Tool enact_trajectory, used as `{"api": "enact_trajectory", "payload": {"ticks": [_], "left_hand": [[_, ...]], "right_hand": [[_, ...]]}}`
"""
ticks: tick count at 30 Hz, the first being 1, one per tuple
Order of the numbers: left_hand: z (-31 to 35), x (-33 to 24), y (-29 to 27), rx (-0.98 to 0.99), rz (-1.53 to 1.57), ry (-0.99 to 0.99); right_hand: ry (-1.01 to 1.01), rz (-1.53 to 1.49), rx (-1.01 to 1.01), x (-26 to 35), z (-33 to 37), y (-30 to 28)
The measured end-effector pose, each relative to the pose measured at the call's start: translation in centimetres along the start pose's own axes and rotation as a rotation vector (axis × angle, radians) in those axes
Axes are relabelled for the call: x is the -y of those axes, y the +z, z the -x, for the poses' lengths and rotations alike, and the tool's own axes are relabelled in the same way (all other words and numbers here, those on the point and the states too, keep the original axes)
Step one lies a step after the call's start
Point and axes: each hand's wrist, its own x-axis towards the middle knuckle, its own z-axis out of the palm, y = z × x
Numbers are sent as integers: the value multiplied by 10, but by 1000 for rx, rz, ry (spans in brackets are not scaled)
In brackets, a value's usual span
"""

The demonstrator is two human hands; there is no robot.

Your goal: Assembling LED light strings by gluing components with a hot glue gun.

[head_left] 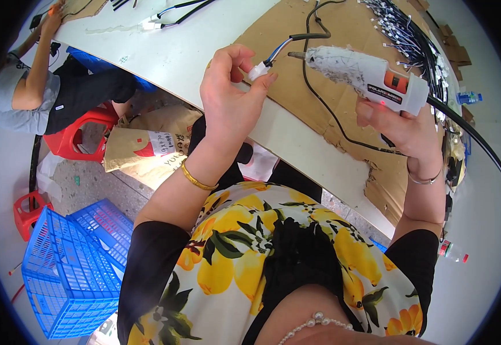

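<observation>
Between the thumb and fingers of my left hand (233, 95) is a small white connector (258, 71), pinched above the table edge. Blue, white and black wires (277, 50) run from it into a black cable (313, 35) that trails over the cardboard. My right hand (397, 123) grips a white hot glue gun (359, 72) by its handle, which the hand mostly hides. Its dark nozzle points left, a short way from the connector and apart from it. The gun's body is smeared, and a red light glows on its side.
Cardboard (348, 121) covers part of the white table (187, 52). A heap of cables with white connectors (408, 37) lies far right. At left, a co-worker (26, 92) sits near a red stool (81, 138). Blue crates (69, 276) and a paper sack (147, 146) stand on the floor.
</observation>
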Motion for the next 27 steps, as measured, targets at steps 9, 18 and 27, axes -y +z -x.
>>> {"api": "enact_trajectory", "payload": {"ticks": [9, 18, 27], "left_hand": [[-5, -10, -9, -44, 49, -75], [-69, 17, -66, -210, -435, 75], [-82, 63, -103, -180, -802, 55]], "right_hand": [[-124, -57, -63, -17, 4, -10], [-196, -222, -99, -47, 17, -33], [-86, -219, -147, -60, 29, -35]]}}
